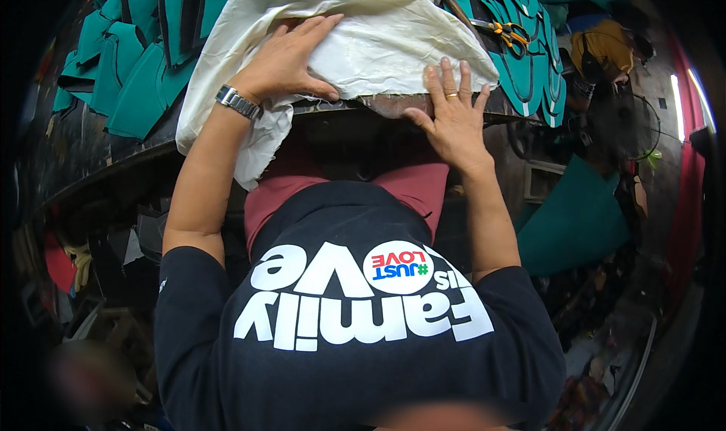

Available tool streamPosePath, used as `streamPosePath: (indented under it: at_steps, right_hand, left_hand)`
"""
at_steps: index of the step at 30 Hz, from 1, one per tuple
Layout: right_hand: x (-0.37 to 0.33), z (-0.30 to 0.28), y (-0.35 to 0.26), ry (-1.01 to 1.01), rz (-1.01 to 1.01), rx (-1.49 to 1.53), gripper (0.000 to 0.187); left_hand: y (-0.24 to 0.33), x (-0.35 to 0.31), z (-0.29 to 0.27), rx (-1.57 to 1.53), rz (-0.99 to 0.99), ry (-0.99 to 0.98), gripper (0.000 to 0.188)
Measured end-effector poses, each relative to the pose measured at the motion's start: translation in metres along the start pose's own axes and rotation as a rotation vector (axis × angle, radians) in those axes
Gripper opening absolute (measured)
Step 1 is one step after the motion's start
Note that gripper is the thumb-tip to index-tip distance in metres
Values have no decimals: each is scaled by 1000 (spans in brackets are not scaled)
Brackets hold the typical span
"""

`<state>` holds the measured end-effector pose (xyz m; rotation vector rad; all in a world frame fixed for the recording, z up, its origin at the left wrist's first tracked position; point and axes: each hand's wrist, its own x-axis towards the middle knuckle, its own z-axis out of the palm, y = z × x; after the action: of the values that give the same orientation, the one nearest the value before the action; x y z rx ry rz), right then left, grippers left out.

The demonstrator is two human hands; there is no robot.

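Observation:
A creased white cloth [370, 53] with a frayed near edge lies over the front of the worktable, and one corner hangs down at the left. My left hand [291, 60], with a metal watch on its wrist, rests on the cloth with fingers spread. On the cloth's right part lies my right hand [456, 110], its fingers apart and its thumb at the near edge. A ring shows on one of its fingers. Beneath the frayed edge, between the hands, a brownish surface [397, 105] peeks out. Neither hand grips anything.
Green cut pieces [117, 68] with dark edging pile up at the table's left. More green pieces [522, 75] lie at the right, with orange-handled scissors [508, 34] on them and a hammer-like tool [454, 7] beside. A green sheet [578, 219] and a fan [631, 125] stand off to the right.

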<state>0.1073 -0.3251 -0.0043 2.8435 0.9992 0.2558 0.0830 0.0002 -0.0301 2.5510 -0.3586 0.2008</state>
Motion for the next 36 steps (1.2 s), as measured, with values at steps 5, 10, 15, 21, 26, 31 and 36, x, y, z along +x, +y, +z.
streamPosePath:
  at_steps: [5,10,15,21,26,31,36]
  right_hand:
    - [10,-2,-57,26,-13,91,94]
    - [24,-4,-108,18,-47,254,94]
    - [27,-18,-84,-115,-139,648,79]
    - [24,-16,-54,2,42,350,70]
    - [24,-22,-41,-48,-167,609,67]
    - [86,-21,51,419,123,1106,74]
    - [134,4,117,214,429,514,86]
  left_hand:
    - [-4,1,1,-40,44,16,131]
    - [-5,0,-1,-23,47,-2,137]
    - [-3,1,-4,-32,49,-25,141]
    - [-1,1,-5,-22,41,-49,141]
    - [7,-4,-11,2,29,-57,136]
    - [25,-26,-11,45,10,-104,143]
    - [35,-35,-11,95,42,-84,142]
